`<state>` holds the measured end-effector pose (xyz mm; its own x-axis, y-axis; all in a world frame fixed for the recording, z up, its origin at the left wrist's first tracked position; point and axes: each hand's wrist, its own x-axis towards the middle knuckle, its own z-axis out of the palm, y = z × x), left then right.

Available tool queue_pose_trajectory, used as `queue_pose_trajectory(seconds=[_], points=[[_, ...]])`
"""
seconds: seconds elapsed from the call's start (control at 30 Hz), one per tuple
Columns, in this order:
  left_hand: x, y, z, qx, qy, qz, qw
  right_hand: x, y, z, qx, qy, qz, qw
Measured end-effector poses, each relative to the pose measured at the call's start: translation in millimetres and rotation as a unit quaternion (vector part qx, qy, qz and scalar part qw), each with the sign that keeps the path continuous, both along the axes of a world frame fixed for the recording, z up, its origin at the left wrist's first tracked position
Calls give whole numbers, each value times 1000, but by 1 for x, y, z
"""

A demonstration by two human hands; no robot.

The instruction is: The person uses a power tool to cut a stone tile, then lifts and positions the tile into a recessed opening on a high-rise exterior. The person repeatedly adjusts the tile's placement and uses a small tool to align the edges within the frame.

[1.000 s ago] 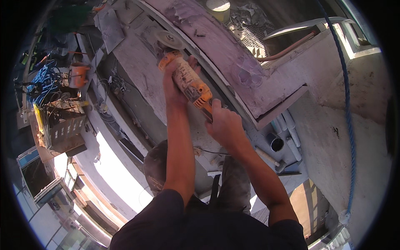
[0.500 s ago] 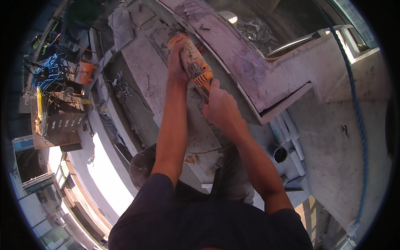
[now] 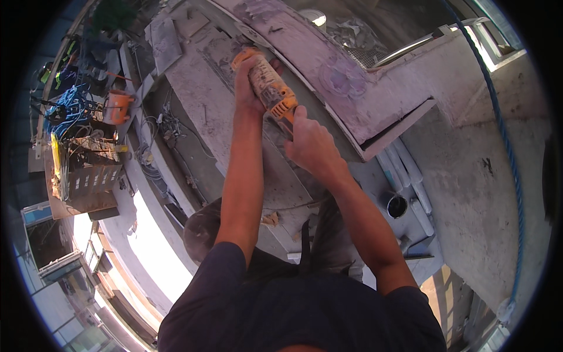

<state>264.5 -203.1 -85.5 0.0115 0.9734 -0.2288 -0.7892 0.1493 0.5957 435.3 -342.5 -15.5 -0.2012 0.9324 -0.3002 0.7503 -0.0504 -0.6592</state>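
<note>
Both my hands are closed around a dusty orange angle grinder (image 3: pixel 268 82). My left hand (image 3: pixel 248 91) wraps its body close to the front end, and some of its fingers are hidden on the far side. Lower down, my right hand (image 3: pixel 314 144) grips the rear handle. The tool's working end points away from me, beside the edge of a pale panel smeared with pinkish filler (image 3: pixel 346 79). Dust and my hand hide the disc. Beneath the tool lies a dusty grey board (image 3: pixel 202 111).
An orange bucket (image 3: pixel 119 108) stands at left, near a tangle of blue rope or cable (image 3: pixel 71 108). To the right are a dark round pot (image 3: pixel 397 205), several pale tubes (image 3: pixel 404 167) and a hanging blue rope (image 3: pixel 505 141). Loose wires (image 3: pixel 170 126) lie left of the board.
My view has shifted slightly, so the panel and board sit a little further left and up. Both hands keep their grip on the grinder, whose front end has moved slightly left.
</note>
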Motion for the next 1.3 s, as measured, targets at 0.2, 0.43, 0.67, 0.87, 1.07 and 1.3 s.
queue_pose_trajectory(seconds=[0.2, 0.43, 0.67, 0.87, 1.07, 1.3], points=[[4, -5, -6, 16, -26, 21, 999, 5, -4, -5, 0, -6, 6, 1000], [9, -8, -8, 16, -27, 21, 999, 7, -3, -8, 2, -16, 9, 1000], [13, -13, -7, 0, -59, 28, 998, 9, -7, -6, 1, -20, 5, 1000], [14, -16, -8, 13, -46, 28, 998, 11, -10, 1, -16, -28, 8, 999], [15, -21, -9, 17, -51, 29, 998, 15, -17, 2, -7, -16, 17, 1000], [21, -21, -7, 19, -30, 24, 999, 18, -13, 1, -1, -20, 15, 1000]])
